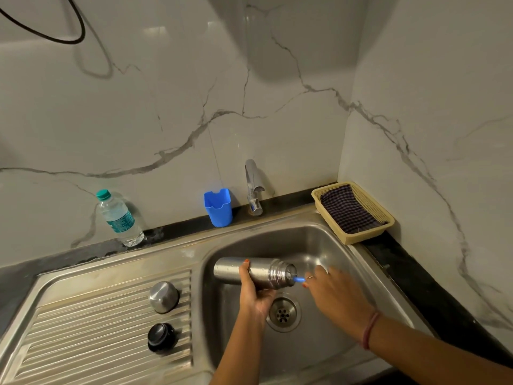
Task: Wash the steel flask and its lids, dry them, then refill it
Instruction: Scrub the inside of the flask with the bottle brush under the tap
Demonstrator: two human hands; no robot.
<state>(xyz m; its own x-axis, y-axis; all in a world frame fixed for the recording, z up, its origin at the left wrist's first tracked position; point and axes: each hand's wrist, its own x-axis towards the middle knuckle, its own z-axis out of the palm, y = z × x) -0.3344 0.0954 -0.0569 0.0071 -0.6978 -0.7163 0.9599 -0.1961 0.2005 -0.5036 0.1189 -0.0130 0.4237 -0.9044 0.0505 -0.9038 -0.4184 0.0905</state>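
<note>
A cylindrical steel flask (249, 273) is held on its side over the basin of the stainless steel sink (344, 262), in the lower middle of the frame. It is gripped around its body by the left hand (254, 290), with the open mouth turned to the right. A thin blue handle (298, 279), probably of a bottle brush, is pinched by the right hand (330, 287) and enters the mouth. The washing step is judged to be in hand.

On the ribbed draining board at lower left, a domed steel lid (163, 296) and a round black inner lid (161, 337) are placed apart, seemingly not yet washed. Next, rinsing under the chrome tap (254, 187) is probably needed, so the flask must be kept steady. A checked cloth in a beige basket (387, 218) and a clear plastic water bottle (119, 218) are waiting on the tabletop.
</note>
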